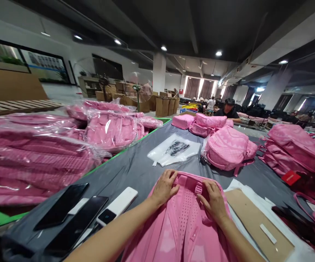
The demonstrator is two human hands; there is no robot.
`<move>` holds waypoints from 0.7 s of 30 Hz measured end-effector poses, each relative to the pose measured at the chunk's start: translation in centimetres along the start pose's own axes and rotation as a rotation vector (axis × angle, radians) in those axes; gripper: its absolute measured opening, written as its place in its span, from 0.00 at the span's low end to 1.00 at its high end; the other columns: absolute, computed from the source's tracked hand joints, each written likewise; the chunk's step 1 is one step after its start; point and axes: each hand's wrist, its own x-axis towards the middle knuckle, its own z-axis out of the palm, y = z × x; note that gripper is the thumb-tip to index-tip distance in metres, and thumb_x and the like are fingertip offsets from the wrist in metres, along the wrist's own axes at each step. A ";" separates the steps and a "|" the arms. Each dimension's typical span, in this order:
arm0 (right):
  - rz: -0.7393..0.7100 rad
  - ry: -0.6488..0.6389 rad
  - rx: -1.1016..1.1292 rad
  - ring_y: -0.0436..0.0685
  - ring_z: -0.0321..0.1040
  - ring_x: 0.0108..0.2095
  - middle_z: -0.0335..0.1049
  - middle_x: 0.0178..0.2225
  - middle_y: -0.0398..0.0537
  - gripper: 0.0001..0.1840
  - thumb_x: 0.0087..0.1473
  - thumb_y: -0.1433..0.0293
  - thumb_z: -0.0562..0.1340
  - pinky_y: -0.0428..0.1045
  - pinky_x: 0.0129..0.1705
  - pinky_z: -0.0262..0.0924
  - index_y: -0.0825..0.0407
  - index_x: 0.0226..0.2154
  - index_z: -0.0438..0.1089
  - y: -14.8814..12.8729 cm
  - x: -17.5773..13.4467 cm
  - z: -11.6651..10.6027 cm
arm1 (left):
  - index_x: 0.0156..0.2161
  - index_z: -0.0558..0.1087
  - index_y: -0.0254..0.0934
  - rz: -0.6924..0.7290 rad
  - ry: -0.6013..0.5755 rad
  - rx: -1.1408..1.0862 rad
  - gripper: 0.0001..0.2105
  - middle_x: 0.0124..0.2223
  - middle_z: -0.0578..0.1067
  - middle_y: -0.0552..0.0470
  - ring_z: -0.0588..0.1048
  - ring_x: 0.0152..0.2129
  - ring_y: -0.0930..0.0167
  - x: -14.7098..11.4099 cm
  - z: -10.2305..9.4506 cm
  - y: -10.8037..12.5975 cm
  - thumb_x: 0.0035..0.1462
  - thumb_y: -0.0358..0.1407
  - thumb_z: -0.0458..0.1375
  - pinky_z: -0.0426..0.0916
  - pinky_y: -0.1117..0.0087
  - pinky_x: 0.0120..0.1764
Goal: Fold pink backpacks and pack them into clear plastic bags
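Note:
A pink backpack (186,218) lies in front of me with its perforated back panel and shoulder straps facing up. My left hand (165,187) curls over its upper left edge, thumb on the panel side. On the upper right, my right hand (213,198) grips the edge near a strap buckle (198,188), fingers bent over the rim. What the fingertips touch beyond the edge is hidden. Just past the backpack lie flat clear plastic bags (173,150) with black print. Another pink backpack (227,148) rests beyond them to the right.
Plastic-wrapped pink backpacks (37,160) are piled left, beside the table's green edge (119,153). Dark phones (61,205) and a white power bank (119,204) lie left. Brown cardboard (258,222) and stacked backpacks (302,153) are right. A person (228,111) sits at the far end.

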 end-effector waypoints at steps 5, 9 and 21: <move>-0.011 -0.227 -0.033 0.65 0.67 0.56 0.72 0.55 0.57 0.23 0.60 0.70 0.62 0.60 0.59 0.62 0.51 0.58 0.68 -2.0 -3.6 -3.4 | 0.59 0.69 0.38 0.128 -0.114 0.122 0.20 0.54 0.73 0.42 0.70 0.53 0.58 -5.2 -0.2 0.2 0.61 0.32 0.58 0.65 0.53 0.60; 0.085 -0.467 -0.080 0.64 0.70 0.53 0.75 0.52 0.54 0.19 0.60 0.69 0.64 0.56 0.54 0.65 0.49 0.54 0.71 -2.2 -2.9 -4.1 | 0.54 0.72 0.37 0.078 -0.356 0.144 0.15 0.50 0.74 0.42 0.71 0.49 0.59 -5.2 0.2 0.4 0.64 0.36 0.56 0.66 0.57 0.55; 0.260 -0.668 -0.345 0.63 0.73 0.50 0.76 0.49 0.58 0.17 0.66 0.60 0.58 0.52 0.47 0.64 0.53 0.50 0.72 0.5 4.9 2.2 | 0.62 0.67 0.31 -0.189 -0.629 0.133 0.35 0.58 0.75 0.32 0.73 0.55 0.49 4.9 1.0 2.0 0.63 0.59 0.49 0.67 0.55 0.54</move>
